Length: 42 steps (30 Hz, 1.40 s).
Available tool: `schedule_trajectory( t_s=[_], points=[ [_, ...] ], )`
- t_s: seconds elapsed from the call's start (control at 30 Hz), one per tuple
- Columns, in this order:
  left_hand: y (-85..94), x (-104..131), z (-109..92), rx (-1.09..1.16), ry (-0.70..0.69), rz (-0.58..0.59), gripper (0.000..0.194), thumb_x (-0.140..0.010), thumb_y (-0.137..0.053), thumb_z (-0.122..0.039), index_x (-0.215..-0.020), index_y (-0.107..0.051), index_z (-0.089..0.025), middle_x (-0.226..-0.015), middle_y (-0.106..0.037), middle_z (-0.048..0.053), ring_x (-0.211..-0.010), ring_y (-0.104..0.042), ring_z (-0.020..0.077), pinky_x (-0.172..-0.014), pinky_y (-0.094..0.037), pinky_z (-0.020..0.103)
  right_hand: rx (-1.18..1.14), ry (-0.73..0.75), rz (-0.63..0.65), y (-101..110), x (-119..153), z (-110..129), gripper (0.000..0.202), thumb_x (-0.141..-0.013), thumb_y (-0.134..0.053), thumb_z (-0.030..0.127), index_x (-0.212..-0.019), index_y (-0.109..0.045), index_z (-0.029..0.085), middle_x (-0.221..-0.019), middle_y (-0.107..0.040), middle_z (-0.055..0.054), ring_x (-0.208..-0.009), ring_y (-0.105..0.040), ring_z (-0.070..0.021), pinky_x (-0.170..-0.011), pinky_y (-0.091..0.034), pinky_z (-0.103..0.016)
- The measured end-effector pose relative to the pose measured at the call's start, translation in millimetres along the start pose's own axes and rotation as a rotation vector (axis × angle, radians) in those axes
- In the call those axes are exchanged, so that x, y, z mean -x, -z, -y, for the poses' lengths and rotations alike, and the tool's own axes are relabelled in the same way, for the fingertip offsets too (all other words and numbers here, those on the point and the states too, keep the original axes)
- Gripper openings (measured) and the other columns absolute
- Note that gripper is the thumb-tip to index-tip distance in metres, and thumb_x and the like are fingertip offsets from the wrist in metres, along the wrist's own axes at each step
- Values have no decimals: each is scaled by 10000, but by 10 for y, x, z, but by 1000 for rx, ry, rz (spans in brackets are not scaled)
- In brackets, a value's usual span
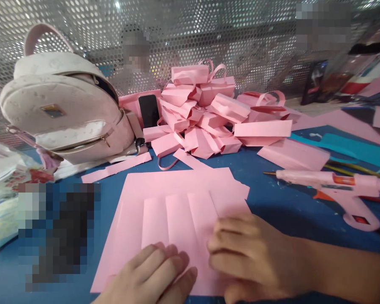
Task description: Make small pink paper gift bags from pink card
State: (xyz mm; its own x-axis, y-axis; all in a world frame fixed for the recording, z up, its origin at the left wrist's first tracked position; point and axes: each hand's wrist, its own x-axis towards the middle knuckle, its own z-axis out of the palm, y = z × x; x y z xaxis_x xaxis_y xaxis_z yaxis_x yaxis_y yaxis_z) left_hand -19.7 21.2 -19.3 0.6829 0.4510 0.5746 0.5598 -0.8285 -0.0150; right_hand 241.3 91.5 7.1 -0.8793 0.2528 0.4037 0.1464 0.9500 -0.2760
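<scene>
A pink paper sheet [179,219] with several lengthwise creases lies in front of me, on top of a larger pink sheet [177,179]. My left hand [155,270] rests on the lower middle of the creased sheet, its fingers lying loosely bent on the paper. At the sheet's right edge is my right hand [250,253], fingers curled together over the paper. What its fingertips grip beneath the knuckles is partly hidden.
Behind the sheets rises a heap of folded pink paper bags [196,114]. A white backpack [66,109] and a phone [148,110] stand left of it. A pink glue gun [332,185] lies at right on the blue table [281,215]. Pink paper strips [117,167] lie nearby.
</scene>
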Motion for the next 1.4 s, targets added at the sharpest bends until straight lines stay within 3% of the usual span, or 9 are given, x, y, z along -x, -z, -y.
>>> schedule_trajectory(
  t_s=[0.1, 0.27, 0.47, 0.77, 0.97, 1.1, 1.17, 1.23, 1.4],
  points=[
    [87, -50, 2, -41, 90, 130, 252, -1047, -431, -201, -1161, -648, -140, -999, -744, 50, -848, -699, 209, -751, -590, 322, -67, -261, 82, -35, 7, 52, 441, -1049, -364, 545, -952, -598, 184, -850, -641, -34, -719, -536, -178, -648, -367, -327],
    [145, -62, 57, 51, 265, 230, 240, -1047, -365, -320, -1027, -556, -177, -798, -657, 48, -632, -611, 225, -511, -496, 336, -116, -408, 190, -71, 13, 147, 235, -967, -596, 340, -793, -513, 207, -859, -579, -16, -759, -490, -187, -704, -345, -327],
    [189, 9, 137, 282, 374, 360, 219, -1028, -358, -207, -908, -541, -214, -835, -609, 27, -697, -574, 198, -603, -444, 301, -102, -394, 193, -22, -8, 67, 195, -968, -593, 213, -794, -506, 198, -855, -551, -18, -772, -456, -193, -720, -331, -340],
    [146, -41, 125, -26, 227, 348, 261, -996, -400, -137, -792, -542, -213, -694, -588, -6, -525, -531, 191, -509, -405, 327, 80, -367, 154, -34, -47, 42, 202, -1023, -421, 199, -841, -508, 209, -871, -540, -28, -762, -423, -205, -691, -302, -357],
    [97, -24, 138, -79, 208, 250, 266, -984, -429, -125, -757, -532, -218, -655, -562, -16, -491, -511, 188, -487, -384, 340, 181, -312, 165, -79, -39, 24, 136, -974, -464, 137, -886, -534, 213, -886, -555, -30, -778, -457, -212, -693, -324, -356],
    [160, -30, 102, -163, 135, 278, 303, -1007, -401, -109, -1149, -643, -221, -888, -677, 19, -647, -607, 188, -587, -454, 331, 296, -275, 128, -115, -30, 35, 152, -974, -438, 120, -917, -546, 210, -894, -581, -38, -795, -492, -226, -727, -364, -374],
    [186, -48, 80, -166, 93, 329, 474, -1029, -351, -124, -1416, -523, -337, -1128, -688, 21, -810, -643, 195, -702, -497, 343, 293, -281, 124, -116, -32, 46, 141, -982, -432, 138, -942, -551, 202, -922, -596, -50, -822, -515, -237, -755, -393, -386],
    [186, -62, 65, -156, 57, 347, 502, -1049, -341, -193, -1496, -431, -403, -1335, -622, 17, -980, -637, 213, -828, -507, 377, 256, -291, 123, -99, -35, 52, 121, -981, -445, 156, -989, -561, 189, -957, -606, -64, -851, -534, -242, -771, -420, -391],
    [176, -83, 44, -214, -32, 423, 544, -1039, -430, -295, -1569, -318, -335, -1562, -427, 78, -1390, -419, 277, -1066, -404, 463, 149, -295, 155, -23, -41, 40, 279, -976, -495, 184, -1247, -557, 196, -1014, -605, -73, -890, -565, -234, -800, -464, -390]
  ],
)
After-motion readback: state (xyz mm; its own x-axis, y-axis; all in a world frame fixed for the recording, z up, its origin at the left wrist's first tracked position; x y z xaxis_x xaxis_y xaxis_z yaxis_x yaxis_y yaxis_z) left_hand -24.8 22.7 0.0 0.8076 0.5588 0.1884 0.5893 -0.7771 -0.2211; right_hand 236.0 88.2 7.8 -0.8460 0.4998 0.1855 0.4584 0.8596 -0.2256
